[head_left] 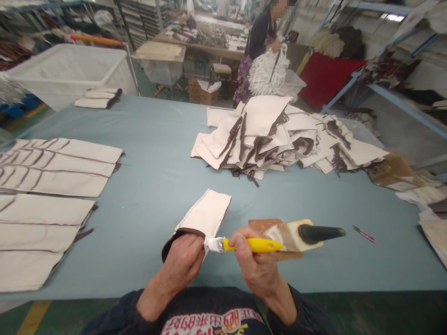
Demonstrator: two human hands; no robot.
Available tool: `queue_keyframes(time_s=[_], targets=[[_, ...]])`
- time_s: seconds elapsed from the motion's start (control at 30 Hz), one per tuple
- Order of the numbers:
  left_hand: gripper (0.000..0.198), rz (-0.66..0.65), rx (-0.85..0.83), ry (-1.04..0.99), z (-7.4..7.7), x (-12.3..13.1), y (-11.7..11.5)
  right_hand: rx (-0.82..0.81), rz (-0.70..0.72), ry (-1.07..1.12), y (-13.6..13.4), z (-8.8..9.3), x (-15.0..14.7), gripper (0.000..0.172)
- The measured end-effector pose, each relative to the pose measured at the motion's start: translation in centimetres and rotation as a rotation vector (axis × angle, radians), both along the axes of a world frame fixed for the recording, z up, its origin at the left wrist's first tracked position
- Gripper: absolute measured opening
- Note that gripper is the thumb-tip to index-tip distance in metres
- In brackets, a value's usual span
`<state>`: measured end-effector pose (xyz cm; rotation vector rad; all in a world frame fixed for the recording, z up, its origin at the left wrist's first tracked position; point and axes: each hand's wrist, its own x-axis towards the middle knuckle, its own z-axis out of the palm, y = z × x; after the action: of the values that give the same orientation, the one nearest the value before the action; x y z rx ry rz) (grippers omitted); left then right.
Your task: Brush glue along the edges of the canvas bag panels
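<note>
My left hand [185,259] is closed on the dark-edged opening of a cream fabric piece [206,211], which lies on the blue-green table in front of me. In my right hand [260,265] is a paintbrush [253,244] with a yellow handle. Its white-coated bristles touch the fabric's edge beside my left fingers. Just beyond my right hand sits a pale, smeared container [284,235] with a black tapered handle [319,233], on a brown board [261,225]. My right hand partly hides the container and board.
A heap of cream pieces with dark trim [254,130] covers the table's far right. Neat stacks [63,163] lie at the left. A small pink-handled cutter [365,234] rests at right. Beyond the table are a white bin [77,70] and a person [260,51] holding white strips.
</note>
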<state>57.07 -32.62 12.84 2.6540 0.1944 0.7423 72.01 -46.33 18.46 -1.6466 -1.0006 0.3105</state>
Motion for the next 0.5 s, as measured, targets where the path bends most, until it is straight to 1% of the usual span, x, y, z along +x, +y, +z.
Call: queue_keyframes(time_s=[0.03, 0.17, 0.3, 0.4, 0.5], targets=[[0.023, 0.000, 0.001, -0.002, 0.0, 0.0, 0.0, -0.008, -0.002, 0.002, 0.0, 0.0, -0.1, 0.030], [0.022, -0.008, 0.000, -0.005, 0.0, 0.1, 0.1, 0.012, -0.092, -0.010, 0.2, 0.4, 0.0, 0.030], [0.022, -0.024, -0.049, -0.004, -0.2, 0.1, 0.2, 0.002, -0.028, -0.070, 0.3, 0.7, -0.3, 0.029], [0.022, -0.025, -0.071, 0.000, -0.4, 0.0, 0.3, -0.012, -0.030, 0.074, -0.2, 0.3, -0.9, 0.033], [0.021, -0.025, -0.124, 0.015, -0.3, -0.1, 0.4, 0.023, -0.091, 0.295, -0.7, -0.6, -0.6, 0.037]])
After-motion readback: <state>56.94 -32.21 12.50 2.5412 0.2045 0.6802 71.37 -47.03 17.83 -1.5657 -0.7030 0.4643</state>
